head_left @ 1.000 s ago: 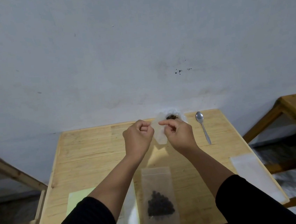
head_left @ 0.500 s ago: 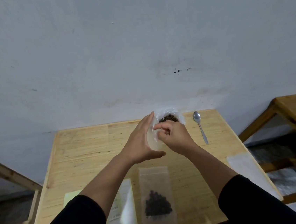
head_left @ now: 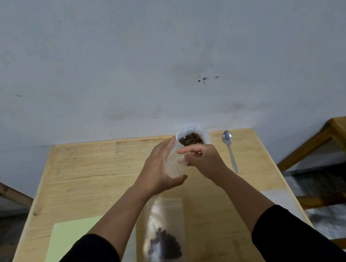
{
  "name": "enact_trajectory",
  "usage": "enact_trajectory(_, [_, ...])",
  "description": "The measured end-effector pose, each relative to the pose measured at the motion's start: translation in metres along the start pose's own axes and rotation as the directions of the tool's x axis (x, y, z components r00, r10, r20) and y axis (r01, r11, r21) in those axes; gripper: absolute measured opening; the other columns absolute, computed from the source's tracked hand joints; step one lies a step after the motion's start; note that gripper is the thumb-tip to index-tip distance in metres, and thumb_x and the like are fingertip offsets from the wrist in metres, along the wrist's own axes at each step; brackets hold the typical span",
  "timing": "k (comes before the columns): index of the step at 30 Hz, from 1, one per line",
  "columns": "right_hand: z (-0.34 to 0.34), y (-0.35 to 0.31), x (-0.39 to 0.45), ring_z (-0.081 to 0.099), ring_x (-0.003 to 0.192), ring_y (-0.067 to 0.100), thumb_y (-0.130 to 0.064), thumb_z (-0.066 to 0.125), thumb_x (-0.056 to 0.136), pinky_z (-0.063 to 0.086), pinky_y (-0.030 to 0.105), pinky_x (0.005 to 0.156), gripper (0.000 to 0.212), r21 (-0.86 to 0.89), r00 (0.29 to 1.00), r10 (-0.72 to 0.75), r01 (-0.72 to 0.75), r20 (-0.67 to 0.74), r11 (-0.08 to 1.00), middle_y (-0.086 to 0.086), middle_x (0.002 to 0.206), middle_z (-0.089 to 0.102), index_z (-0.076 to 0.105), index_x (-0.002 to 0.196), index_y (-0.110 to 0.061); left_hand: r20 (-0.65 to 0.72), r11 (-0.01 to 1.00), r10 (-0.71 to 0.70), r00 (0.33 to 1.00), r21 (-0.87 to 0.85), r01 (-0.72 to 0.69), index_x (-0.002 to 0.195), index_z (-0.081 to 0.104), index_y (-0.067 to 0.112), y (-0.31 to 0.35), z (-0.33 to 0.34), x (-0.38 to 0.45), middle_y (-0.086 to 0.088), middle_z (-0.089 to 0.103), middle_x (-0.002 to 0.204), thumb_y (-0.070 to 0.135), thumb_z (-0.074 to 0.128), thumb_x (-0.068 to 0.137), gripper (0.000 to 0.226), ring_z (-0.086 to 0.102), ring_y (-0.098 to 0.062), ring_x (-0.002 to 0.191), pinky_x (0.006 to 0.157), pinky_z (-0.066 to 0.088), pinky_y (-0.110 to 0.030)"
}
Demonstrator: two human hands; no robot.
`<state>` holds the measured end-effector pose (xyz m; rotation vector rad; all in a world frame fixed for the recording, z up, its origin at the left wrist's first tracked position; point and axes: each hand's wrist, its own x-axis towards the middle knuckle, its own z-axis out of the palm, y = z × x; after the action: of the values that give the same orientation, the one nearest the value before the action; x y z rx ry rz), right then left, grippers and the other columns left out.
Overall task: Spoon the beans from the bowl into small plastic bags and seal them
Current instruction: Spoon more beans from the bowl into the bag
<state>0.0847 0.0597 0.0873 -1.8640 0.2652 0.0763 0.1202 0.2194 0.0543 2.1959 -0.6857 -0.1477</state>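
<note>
No legible text anywhere.

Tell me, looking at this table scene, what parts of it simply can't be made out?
Head view only:
- Small bag: whether its mouth is open or holds beans; the left hand and right hand cover it.
- Bowl: its lower wall, hidden behind the hands.
- Filled bag: whether its seal is shut; too blurred.
- Green sheet: partly under the left sleeve, any writing unreadable.
- Spoon: whether beans lie in it; too small.

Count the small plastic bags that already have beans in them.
1. A small clear plastic bag with dark beans lies flat on the wooden table, near its front edge between the forearms. The clear bag held in both hands looks empty.
</note>
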Motion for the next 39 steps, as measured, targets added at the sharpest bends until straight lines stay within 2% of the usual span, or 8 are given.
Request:
enact_trajectory(2, [-0.009, 0.006, 0.008, 0.069, 0.078, 0.018, 0.001, 0.055, 0.081, 0.057, 0.031, 0.082, 0.028, -0.046, 1.000, -0.011, 0.012, 0.016, 0.999, -0.001, 0.061, 0.063, 0.073, 0.094, -0.015, 0.019, 1.000, -0.015, 1.000, 0.011, 0.015, 0.149, 0.014, 0.026, 0.002, 0.009, 0.005, 0.015, 0.020, 0.150, 0.045, 0.081, 0.064, 0.110, 0.014, 0.003, 0.136, 0.105, 0.010, -0.009])
enact_trajectory(8, [-0.040, 0.026, 0.034, 0.066, 0.068, 0.008, 0.000, 0.054, 0.082, 0.057, 0.025, 0.077, 0.028, -0.108, 0.996, -0.030, 0.040, 0.087, 0.993, 0.024, 0.077, 0.067, 0.073, 0.097, -0.014, 0.043, 0.998, -0.044, 0.998, 0.038, 0.043, 0.148, 0.013, 0.023, 0.004, 0.038, 0.028, 0.018, 0.017, 0.143, 0.050, 0.083, 0.057, 0.118, 0.012, 0.001, 0.132, 0.108, 0.010, -0.012])
enact_trajectory(13, [-0.059, 0.042, 0.053, 0.059, 0.061, -0.002, -0.005, 0.057, 0.083, 0.051, 0.017, 0.070, 0.026, -0.158, 0.984, -0.048, 0.076, 0.169, 0.985, 0.005, 0.072, 0.069, 0.073, 0.097, -0.020, 0.011, 0.995, -0.079, 0.997, 0.066, 0.078, 0.147, 0.012, 0.027, 0.007, 0.056, 0.039, 0.017, 0.020, 0.145, 0.070, 0.063, 0.057, 0.112, 0.017, 0.002, 0.132, 0.108, 0.017, -0.015])
enact_trajectory(16, [-0.069, 0.050, 0.060, 0.062, 0.061, 0.002, -0.007, 0.058, 0.087, 0.053, 0.022, 0.070, 0.024, 0.005, 0.981, -0.048, 0.048, 0.188, 0.999, 0.002, 0.064, 0.065, 0.071, 0.096, -0.025, -0.075, 0.987, -0.151, 0.986, 0.040, 0.154, 0.148, 0.019, 0.020, 0.011, 0.065, 0.043, 0.009, 0.028, 0.147, 0.072, 0.060, 0.056, 0.113, 0.023, 0.000, 0.131, 0.108, 0.022, -0.018])
enact_trajectory(18, [-0.075, 0.066, 0.065, 0.065, 0.070, 0.010, -0.011, 0.059, 0.087, 0.054, 0.025, 0.071, 0.020, 0.019, 0.999, -0.020, 0.019, 0.042, 1.000, -0.002, 0.072, 0.068, 0.070, 0.100, -0.022, -0.127, 0.979, -0.198, 0.972, 0.026, 0.202, 0.148, 0.020, 0.021, 0.011, 0.068, 0.044, 0.008, 0.030, 0.148, 0.072, 0.061, 0.054, 0.114, 0.023, 0.000, 0.131, 0.106, 0.020, -0.014])
enact_trajectory(22, [-0.092, 0.115, 0.069, 0.054, 0.100, 0.024, -0.010, 0.057, 0.085, 0.035, 0.020, 0.080, 0.025, -0.358, 0.918, 0.059, -0.211, -0.392, 0.909, 0.011, 0.107, 0.057, 0.066, 0.108, -0.010, -0.222, 0.960, -0.273, 0.936, 0.001, 0.280, 0.148, 0.023, 0.020, 0.011, 0.072, 0.044, 0.010, 0.030, 0.147, 0.070, 0.062, 0.054, 0.113, 0.024, 0.001, 0.131, 0.107, 0.020, -0.017])
enact_trajectory(28, [-0.100, 0.154, 0.061, 0.050, 0.099, 0.033, -0.004, 0.050, 0.090, 0.042, 0.037, 0.080, 0.024, -0.463, 0.887, 0.045, -0.283, -0.460, 0.840, 0.021, 0.103, 0.058, 0.063, 0.110, 0.001, -0.299, 0.939, -0.317, 0.900, 0.035, 0.343, 0.148, 0.024, 0.017, 0.009, 0.075, 0.046, 0.003, 0.032, 0.150, 0.058, 0.078, 0.058, 0.113, 0.029, -0.010, 0.137, 0.112, 0.025, -0.026])
enact_trajectory(39, [-0.098, 0.130, 0.057, 0.051, 0.084, 0.022, -0.007, 0.048, 0.090, 0.039, 0.028, 0.074, 0.017, -0.203, 0.776, 0.254, -0.438, -0.577, 0.876, 0.014, 0.097, 0.062, 0.060, 0.100, -0.001, -0.316, 0.924, -0.372, 0.873, -0.037, 0.381, 0.149, 0.022, 0.016, -0.004, 0.063, 0.043, -0.003, 0.033, 0.150, 0.049, 0.080, 0.063, 0.108, 0.033, -0.017, 0.136, 0.111, 0.034, -0.037])
